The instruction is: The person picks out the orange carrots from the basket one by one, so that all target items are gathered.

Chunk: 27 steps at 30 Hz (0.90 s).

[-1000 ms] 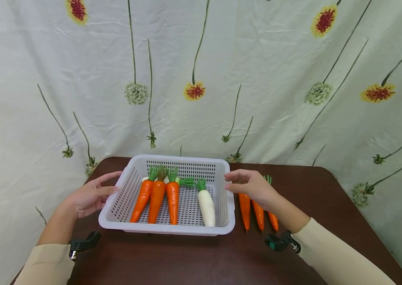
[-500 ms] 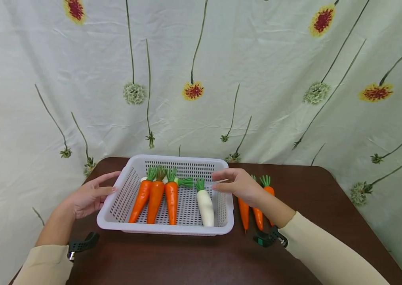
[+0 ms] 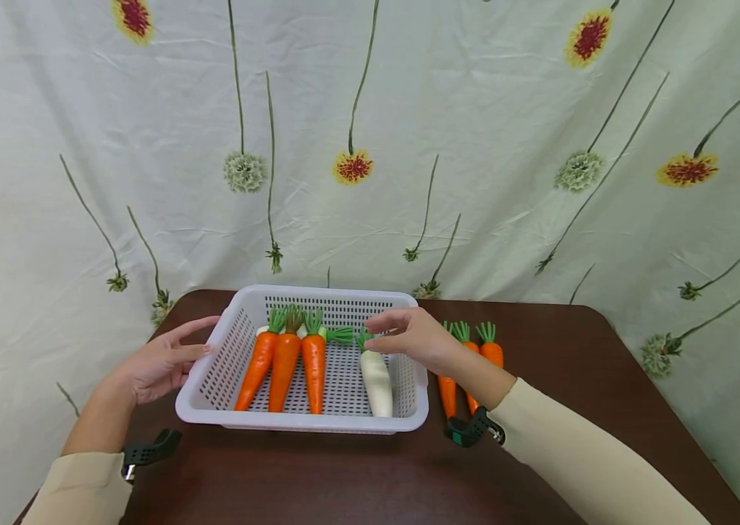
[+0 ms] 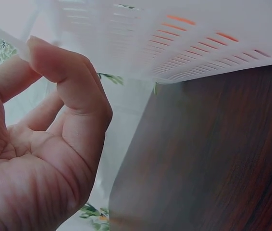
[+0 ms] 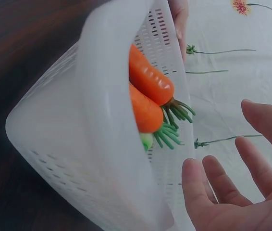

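A white perforated plastic basket stands on the table. Inside lie three orange carrots with green tops and, at its right, a white radish. Another radish's green leaves show behind the carrots, its body mostly hidden. My left hand is at the basket's left rim, thumb and forefinger spread apart, tips at the edge; the left wrist view shows the thumb right at the lip. My right hand reaches over the right rim, its fingertips above the radish's leaves. Its fingers are spread with nothing between them in the right wrist view.
Three more carrots lie on the dark brown table right of the basket, partly covered by my right forearm. A flowered white cloth hangs behind the table. Black bands sit at both wrists.
My right hand has moved left from beside the basket's right rim to over the radish's leaves, uncovering the tops of the carrots on the table. My left hand stays at the left rim.
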Each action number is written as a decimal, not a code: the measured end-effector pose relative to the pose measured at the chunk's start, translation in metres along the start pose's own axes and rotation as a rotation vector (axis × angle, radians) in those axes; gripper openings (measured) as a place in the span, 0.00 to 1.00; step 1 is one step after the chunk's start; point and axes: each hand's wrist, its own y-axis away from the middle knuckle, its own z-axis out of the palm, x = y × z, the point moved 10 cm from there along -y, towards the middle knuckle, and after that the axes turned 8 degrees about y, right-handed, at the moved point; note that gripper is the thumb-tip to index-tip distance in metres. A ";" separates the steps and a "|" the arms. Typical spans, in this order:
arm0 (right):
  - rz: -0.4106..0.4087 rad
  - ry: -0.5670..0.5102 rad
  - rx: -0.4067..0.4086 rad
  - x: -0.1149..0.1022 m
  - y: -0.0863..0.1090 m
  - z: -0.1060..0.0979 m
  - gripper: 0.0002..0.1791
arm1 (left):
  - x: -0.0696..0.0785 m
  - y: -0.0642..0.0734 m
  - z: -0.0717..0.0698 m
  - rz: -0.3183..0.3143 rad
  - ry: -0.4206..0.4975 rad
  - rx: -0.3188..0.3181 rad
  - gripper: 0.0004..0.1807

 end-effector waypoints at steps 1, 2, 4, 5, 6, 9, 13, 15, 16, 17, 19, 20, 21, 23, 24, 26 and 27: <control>-0.012 0.007 -0.005 -0.002 -0.001 0.002 0.23 | 0.000 0.000 0.000 -0.001 0.003 0.002 0.38; -0.017 0.006 -0.008 -0.004 -0.003 0.003 0.22 | 0.000 0.000 -0.001 -0.002 0.005 0.003 0.38; -0.023 -0.002 -0.020 -0.006 -0.006 0.007 0.22 | -0.001 0.000 -0.001 -0.003 0.007 0.007 0.39; -0.027 -0.006 -0.027 -0.007 -0.008 0.010 0.22 | -0.001 0.000 -0.002 -0.004 0.008 0.008 0.38; -0.026 -0.008 -0.033 -0.008 -0.009 0.011 0.22 | -0.001 0.000 -0.002 -0.004 0.010 0.008 0.38; -0.014 -0.009 -0.043 -0.009 -0.014 0.016 0.22 | -0.002 -0.001 -0.002 -0.007 0.014 0.006 0.38; 0.013 -0.005 -0.056 -0.009 -0.022 0.022 0.22 | -0.002 -0.002 -0.001 -0.006 0.012 0.001 0.38; 0.027 -0.014 -0.073 -0.009 -0.027 0.025 0.22 | -0.002 -0.001 -0.001 -0.001 0.011 -0.001 0.38; 0.038 -0.014 -0.082 -0.009 -0.029 0.027 0.22 | -0.001 -0.001 -0.001 0.002 0.010 -0.003 0.38; 0.046 -0.009 -0.092 -0.009 -0.031 0.029 0.22 | -0.001 -0.001 -0.001 0.006 0.012 -0.002 0.38; 0.059 -0.008 -0.116 -0.010 -0.036 0.033 0.24 | -0.001 -0.001 0.000 0.011 0.015 -0.007 0.37; 0.065 -0.006 -0.126 -0.010 -0.038 0.035 0.25 | -0.001 -0.001 0.000 0.012 0.020 -0.010 0.37; 0.070 -0.001 -0.137 -0.010 -0.040 0.037 0.26 | -0.001 -0.001 0.000 0.013 0.022 -0.012 0.37; 0.080 0.000 -0.154 -0.010 -0.044 0.041 0.27 | -0.001 -0.001 0.001 0.012 0.022 -0.015 0.37; 0.083 -0.004 -0.162 -0.011 -0.046 0.042 0.27 | -0.001 -0.001 0.001 0.011 0.023 -0.017 0.37; 0.090 -0.012 -0.168 -0.012 -0.050 0.045 0.26 | -0.002 -0.002 0.000 0.008 0.022 -0.018 0.37; 0.091 -0.016 -0.172 -0.012 -0.052 0.046 0.26 | -0.002 -0.002 0.000 0.007 0.023 -0.019 0.36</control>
